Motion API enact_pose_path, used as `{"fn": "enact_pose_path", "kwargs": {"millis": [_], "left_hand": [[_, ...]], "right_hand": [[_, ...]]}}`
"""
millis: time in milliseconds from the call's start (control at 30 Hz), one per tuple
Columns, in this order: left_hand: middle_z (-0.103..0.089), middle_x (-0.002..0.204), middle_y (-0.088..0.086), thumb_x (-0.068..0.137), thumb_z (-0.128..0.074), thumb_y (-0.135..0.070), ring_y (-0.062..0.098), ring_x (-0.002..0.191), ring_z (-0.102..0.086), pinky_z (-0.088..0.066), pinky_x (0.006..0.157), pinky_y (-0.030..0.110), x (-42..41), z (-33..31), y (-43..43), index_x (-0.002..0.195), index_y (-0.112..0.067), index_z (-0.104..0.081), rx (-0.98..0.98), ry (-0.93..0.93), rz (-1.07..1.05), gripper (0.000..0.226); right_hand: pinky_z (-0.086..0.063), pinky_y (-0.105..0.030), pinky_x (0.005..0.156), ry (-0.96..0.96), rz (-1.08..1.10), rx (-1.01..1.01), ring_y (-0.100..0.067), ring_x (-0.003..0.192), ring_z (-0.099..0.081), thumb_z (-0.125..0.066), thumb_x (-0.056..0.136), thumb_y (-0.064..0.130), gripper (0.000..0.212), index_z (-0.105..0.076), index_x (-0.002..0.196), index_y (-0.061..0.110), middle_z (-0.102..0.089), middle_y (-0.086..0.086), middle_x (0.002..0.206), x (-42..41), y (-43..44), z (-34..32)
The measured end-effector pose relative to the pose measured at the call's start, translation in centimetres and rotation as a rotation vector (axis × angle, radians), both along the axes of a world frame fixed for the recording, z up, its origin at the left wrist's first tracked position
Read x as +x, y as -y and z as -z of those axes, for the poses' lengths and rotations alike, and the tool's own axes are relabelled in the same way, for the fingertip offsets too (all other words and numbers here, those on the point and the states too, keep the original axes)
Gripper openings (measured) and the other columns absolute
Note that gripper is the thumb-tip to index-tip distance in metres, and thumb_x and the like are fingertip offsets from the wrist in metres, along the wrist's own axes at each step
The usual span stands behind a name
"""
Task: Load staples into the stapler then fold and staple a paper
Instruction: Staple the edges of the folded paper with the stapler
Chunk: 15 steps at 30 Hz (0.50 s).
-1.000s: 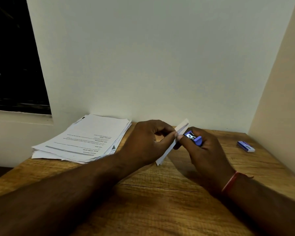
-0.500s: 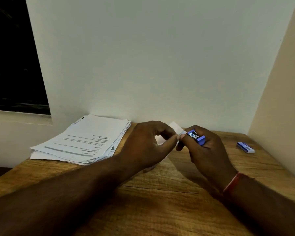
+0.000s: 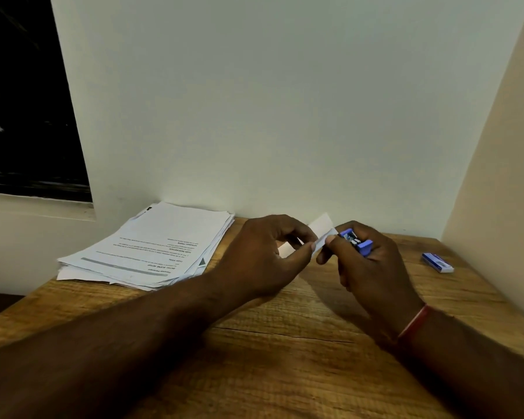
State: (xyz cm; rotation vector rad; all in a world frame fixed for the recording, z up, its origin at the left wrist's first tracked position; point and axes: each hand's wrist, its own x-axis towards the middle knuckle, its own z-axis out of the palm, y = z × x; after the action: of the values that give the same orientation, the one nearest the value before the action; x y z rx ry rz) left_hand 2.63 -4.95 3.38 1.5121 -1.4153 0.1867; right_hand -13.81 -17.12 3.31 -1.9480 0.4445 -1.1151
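Note:
My left hand (image 3: 263,255) pinches a folded white paper (image 3: 322,229) between thumb and fingers, above the middle of the wooden table (image 3: 285,358). Most of the paper is hidden behind that hand; only its upper end and a small patch show. My right hand (image 3: 372,267) grips a small blue stapler (image 3: 356,239), whose mouth sits at the paper's upper edge. The right thumb tip touches the paper close to the left thumb.
A stack of printed sheets (image 3: 152,246) lies at the table's back left against the wall. A small blue staple box (image 3: 437,262) rests at the back right near the side wall. A dark window (image 3: 22,101) is on the left.
The folded paper has swung from a steep slant to lie flatter behind my left hand, and its lower end is now hidden. The stapler has stayed at the paper's upper end.

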Motion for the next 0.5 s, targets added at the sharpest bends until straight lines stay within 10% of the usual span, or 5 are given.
{"fn": "enact_pose_path", "kwargs": {"millis": [333, 500], "left_hand": [[-0.081, 0.090, -0.019, 0.095, -0.083, -0.034, -0.002, 0.088, -0.076, -0.060, 0.074, 0.026, 1.2, -0.3, 0.0, 0.097, -0.030, -0.087, 0.146, 0.117, -0.132, 0.006], [-0.081, 0.093, -0.016, 0.095, -0.081, -0.033, 0.002, 0.089, -0.075, -0.064, 0.081, 0.035, 1.1, -0.5, -0.2, 0.100, -0.029, -0.086, 0.065, 0.139, -0.144, 0.008]], "right_hand": [[-0.038, -0.029, 0.046, 0.136, -0.014, 0.302, -0.023, 0.051, -0.046, -0.052, 0.111, 0.021, 0.029, -0.071, 0.099, 0.002, -0.077, -0.021, 0.089, -0.3, 1.8, -0.3], [-0.032, -0.029, 0.052, 0.016, -0.147, 0.419, -0.025, 0.051, -0.042, -0.061, 0.104, 0.058, 0.051, -0.080, 0.106, 0.010, -0.081, -0.018, 0.100, -0.4, 0.9, -0.2]]}}
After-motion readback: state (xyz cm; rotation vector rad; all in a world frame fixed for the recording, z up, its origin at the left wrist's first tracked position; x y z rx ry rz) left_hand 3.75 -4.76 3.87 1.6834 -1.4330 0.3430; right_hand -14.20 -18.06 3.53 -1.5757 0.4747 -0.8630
